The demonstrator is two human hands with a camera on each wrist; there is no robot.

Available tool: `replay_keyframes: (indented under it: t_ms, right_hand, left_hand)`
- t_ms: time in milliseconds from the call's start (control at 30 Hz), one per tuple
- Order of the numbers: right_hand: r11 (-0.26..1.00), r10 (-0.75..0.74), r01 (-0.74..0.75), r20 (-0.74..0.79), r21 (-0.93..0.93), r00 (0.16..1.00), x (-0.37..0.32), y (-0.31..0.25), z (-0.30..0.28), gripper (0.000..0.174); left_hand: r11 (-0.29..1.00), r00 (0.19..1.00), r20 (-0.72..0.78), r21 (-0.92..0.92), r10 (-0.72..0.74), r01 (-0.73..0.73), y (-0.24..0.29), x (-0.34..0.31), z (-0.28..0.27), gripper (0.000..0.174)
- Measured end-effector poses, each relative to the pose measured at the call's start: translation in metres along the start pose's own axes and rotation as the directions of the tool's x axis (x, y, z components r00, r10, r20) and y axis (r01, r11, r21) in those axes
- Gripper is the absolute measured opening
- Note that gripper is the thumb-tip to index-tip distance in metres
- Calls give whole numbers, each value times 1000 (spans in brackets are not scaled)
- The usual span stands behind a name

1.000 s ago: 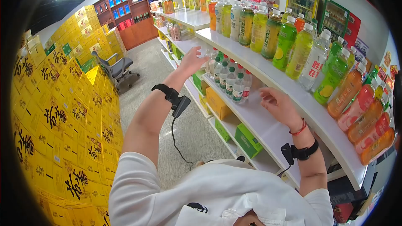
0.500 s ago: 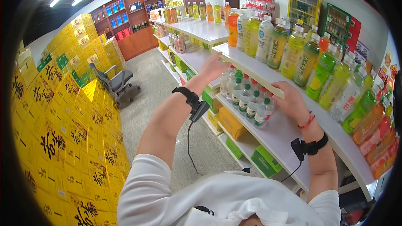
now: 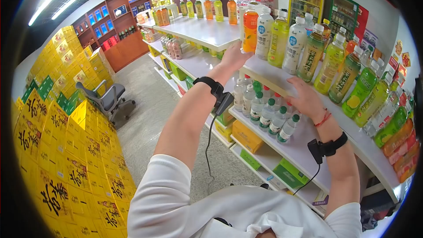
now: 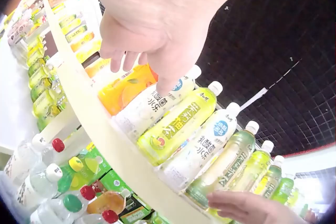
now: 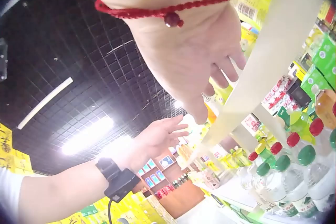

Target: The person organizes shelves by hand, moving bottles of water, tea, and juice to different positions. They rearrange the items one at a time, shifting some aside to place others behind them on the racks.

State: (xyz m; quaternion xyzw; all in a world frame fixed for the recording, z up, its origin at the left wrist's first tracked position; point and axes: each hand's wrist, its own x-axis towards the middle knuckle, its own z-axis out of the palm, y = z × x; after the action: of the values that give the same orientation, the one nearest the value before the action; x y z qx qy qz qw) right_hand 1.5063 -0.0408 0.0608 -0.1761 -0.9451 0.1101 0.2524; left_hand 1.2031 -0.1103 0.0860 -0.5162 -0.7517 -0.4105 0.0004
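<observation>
- The left hand is wide, fingers loose and thumb apart, by the near end of the top shelf; it grips nothing.
- The orange bottle stands upright at that end, just beside the left hand; whether they touch cannot be told.
- The right hand is also relaxed and holds nothing, near the shelf's front edge; contact there is unclear.
- Good handling probably means closing round the orange bottle's middle and lifting straight up, since the white-labelled bottle stands close beside it.
- A sideways nudge could topple the row; the right hand seems well placed to steady the front bottles.
- The shelf is pale and looks smooth, so bottles may slide easily.
- Below, clear bottles, many green-capped, stand on a lower shelf.
- Around the room: stacked yellow cartons, a grey office chair, a wooden cabinet and a yellow drinks fridge.
</observation>
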Motion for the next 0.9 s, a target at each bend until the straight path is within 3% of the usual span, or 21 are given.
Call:
replay_keyframes:
  t_ms: [67,167,233,400,833,900]
  right_hand:
    - [992,-87,84,-35,-96,996,1,12,15,53]
    - [991,-94,96,26,-96,995,2,19,23,56]
    - [988,-91,97,54,-121,994,2,19,22,56]
    - [987,-61,77,119,-138,991,1,20,23,58]
    - [980,-133,134,17,-144,991,-3,24,29,58]
    - [982,-127,127,13,-142,992,-3,22,29,58]
  left_hand:
    - [1000,1000,-12,-14,9,-10,-8,20,11,79]
    - [997,997,-34,24,75,-74,-9,38,24,74]
    - [1000,997,-71,25,15,-13,-2,44,32,76]
    - [1000,1000,0,-3,21,-21,8,58,45,75]
    - [992,992,-36,-41,-120,119,15,82,77,55]
    - [996,995,-42,-16,-87,87,16,81,75,53]
